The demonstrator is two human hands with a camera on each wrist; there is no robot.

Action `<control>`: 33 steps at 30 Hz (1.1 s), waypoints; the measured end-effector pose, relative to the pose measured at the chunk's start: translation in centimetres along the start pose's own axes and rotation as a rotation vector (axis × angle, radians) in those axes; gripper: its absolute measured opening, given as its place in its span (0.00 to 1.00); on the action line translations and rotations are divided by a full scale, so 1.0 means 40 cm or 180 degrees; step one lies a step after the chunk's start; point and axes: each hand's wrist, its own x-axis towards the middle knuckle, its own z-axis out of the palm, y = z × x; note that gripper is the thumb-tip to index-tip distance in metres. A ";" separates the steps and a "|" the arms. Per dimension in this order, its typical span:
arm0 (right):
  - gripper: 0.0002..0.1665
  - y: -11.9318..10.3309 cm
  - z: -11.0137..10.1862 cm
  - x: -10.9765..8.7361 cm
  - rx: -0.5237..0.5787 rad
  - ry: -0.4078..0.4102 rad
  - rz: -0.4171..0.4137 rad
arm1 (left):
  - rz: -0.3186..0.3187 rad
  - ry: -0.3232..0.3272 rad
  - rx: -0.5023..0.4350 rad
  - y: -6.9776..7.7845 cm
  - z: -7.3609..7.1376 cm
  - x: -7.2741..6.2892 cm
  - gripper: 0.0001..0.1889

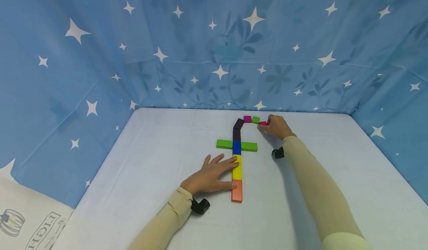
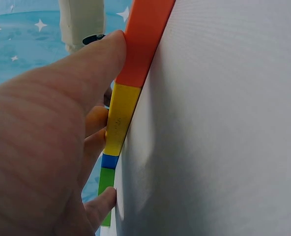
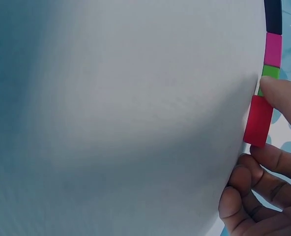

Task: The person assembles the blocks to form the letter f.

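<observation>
With spread fingers my left hand lies over the left side of a line of wooden blocks. Its thumb touches the orange block, and fingertips rest on the yellow block. Beyond come a blue block, with green bars on both sides, and two dark blocks, the farther one tilted right. A magenta block and a small green block continue the row rightward. At its end my right hand pinches a red block between thumb and index finger, close beside the small green one.
The blocks lie on a white-covered table. A blue curtain with white stars hangs along its far edge and sides. Printed cream cloth shows at the lower left. Each wrist carries a small black camera.
</observation>
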 end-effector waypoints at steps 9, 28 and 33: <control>0.27 -0.001 -0.003 -0.009 0.0005 0.0005 0.0043 | -0.0004 -0.0015 0.0006 -0.001 0.000 0.002 0.39; 0.41 0.008 -0.008 -0.022 0.0211 -0.0044 0.0110 | -0.0018 0.0014 -0.0081 -0.016 0.000 0.012 0.41; 0.44 0.003 -0.007 -0.029 0.0428 -0.0043 0.0028 | -0.0095 0.0149 -0.0146 -0.028 -0.014 0.007 0.41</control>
